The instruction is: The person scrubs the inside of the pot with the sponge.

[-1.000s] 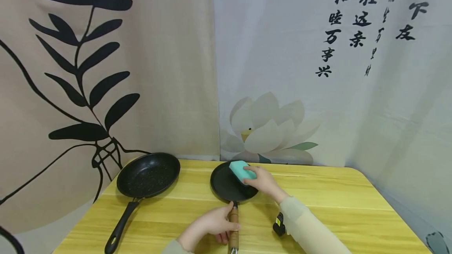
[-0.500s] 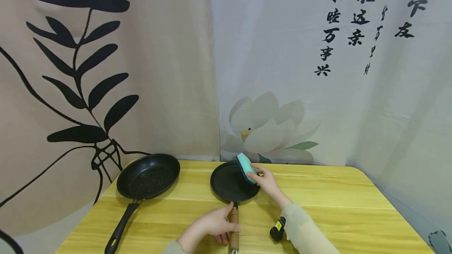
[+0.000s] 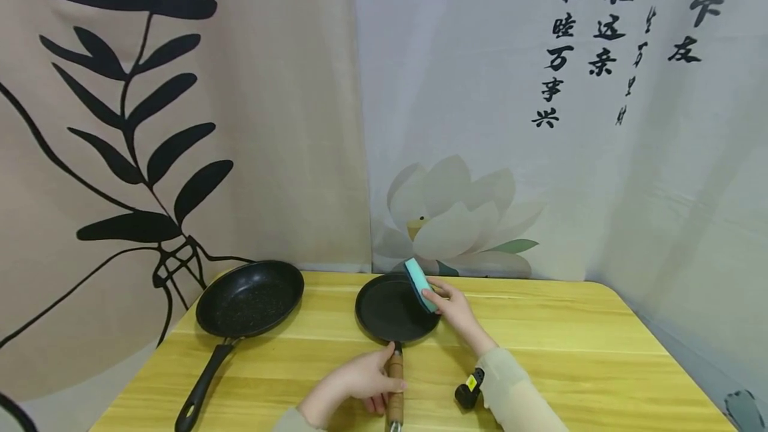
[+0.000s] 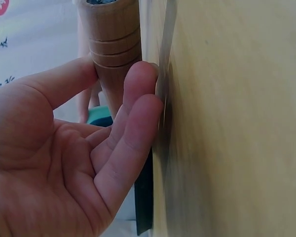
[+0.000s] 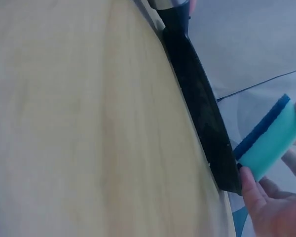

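Observation:
A small flat black pan (image 3: 393, 312) lies in the middle of the wooden table, its wooden handle (image 3: 395, 385) toward the viewer. My left hand (image 3: 363, 379) grips that handle with thumb and fingers; in the left wrist view the handle (image 4: 116, 44) sits between thumb and curled fingers. My right hand (image 3: 453, 309) holds a turquoise sponge (image 3: 421, 285) with a dark blue scouring side, tilted up over the pan's right edge. From the right wrist, the sponge (image 5: 269, 138) is pinched between thumb and fingers, its lower end at the pan's rim (image 5: 202, 113).
A larger black frying pan (image 3: 251, 300) with a black handle stands at the left of the table (image 3: 570, 339). A small black object with a yellow label (image 3: 469, 389) lies by the right forearm. Printed curtains (image 3: 288, 119) hang behind the table's far edge.
The sponge has gone from lying nearly flat over the pan to tilted up on its edge, and a little to the right. My left hand keeps its place on the handle.

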The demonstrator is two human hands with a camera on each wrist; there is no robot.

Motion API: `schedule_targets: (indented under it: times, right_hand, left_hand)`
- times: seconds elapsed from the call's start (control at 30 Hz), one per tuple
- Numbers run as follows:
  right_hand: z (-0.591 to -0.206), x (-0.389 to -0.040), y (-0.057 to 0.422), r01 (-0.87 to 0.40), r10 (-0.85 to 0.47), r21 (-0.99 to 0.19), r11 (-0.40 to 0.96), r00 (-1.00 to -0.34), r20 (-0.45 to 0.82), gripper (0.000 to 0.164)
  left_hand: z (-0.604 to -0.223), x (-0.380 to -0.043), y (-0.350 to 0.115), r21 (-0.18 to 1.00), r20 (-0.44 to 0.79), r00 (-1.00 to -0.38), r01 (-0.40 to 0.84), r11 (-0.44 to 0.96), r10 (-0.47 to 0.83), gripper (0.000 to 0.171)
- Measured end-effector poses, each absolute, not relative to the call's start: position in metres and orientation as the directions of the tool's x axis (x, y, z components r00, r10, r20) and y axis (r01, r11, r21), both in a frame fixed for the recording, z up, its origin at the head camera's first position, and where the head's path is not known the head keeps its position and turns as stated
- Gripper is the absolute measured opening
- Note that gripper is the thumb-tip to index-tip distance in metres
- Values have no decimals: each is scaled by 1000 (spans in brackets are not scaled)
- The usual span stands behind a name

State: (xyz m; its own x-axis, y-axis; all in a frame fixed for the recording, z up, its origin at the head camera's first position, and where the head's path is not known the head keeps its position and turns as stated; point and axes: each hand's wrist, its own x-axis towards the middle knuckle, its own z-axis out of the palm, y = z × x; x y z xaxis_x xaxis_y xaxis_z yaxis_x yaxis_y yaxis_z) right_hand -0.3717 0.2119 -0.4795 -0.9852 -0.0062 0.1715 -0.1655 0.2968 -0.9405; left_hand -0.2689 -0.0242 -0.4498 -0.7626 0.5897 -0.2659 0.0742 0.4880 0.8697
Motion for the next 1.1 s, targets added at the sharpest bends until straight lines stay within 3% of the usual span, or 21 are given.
schedule_targets:
  times: [0.8, 1.1]
  right_hand:
    - [-466, -367, 256, -119, -89, -925, 360, -992, 92, 56]
    - [-463, -357, 298, -89, -53, -900, 426, -996, 74, 60]
  left_hand:
    - [-444, -267, 22, 842, -249, -750, 145, 520, 613, 82]
    - [-445, -271, 60, 829, -272, -702, 177, 531, 658, 83]
